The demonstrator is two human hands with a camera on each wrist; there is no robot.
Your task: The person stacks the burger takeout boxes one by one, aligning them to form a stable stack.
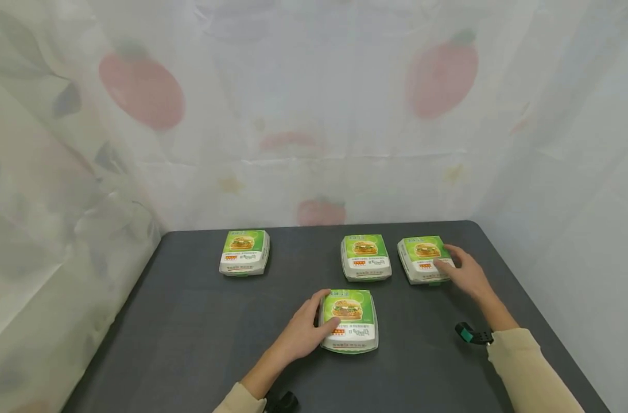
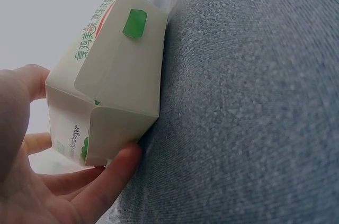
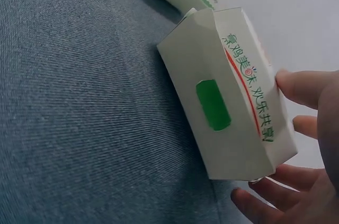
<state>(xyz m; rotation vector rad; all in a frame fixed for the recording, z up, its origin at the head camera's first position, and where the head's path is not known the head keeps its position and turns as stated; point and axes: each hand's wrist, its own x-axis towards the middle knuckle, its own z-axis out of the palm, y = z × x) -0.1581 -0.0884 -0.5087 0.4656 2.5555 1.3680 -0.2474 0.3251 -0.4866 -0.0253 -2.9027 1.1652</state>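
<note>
Near the middle of the table, my left hand [image 1: 306, 330] grips the left side of a burger box [image 1: 349, 338] with a green and white lid. Its thumb lies over the lid, and its fingers wrap the side in the left wrist view, reaching the lower edge [image 2: 114, 179]. Farther back at the right, my right hand [image 1: 466, 272] holds a matching burger box [image 1: 419, 261] by its right side. That thumb touches the lid's edge, while the other fingers lie along the side in the right wrist view [image 3: 286, 192]. Both boxes are closed and sit on the dark tabletop.
Two more closed burger boxes stand along the back, one [image 1: 365, 258] just left of the right-hand box and one [image 1: 245, 252] farther left. The dark table [image 1: 190, 321] ends at a pale printed curtain [image 1: 293, 115] that hangs behind and at both sides.
</note>
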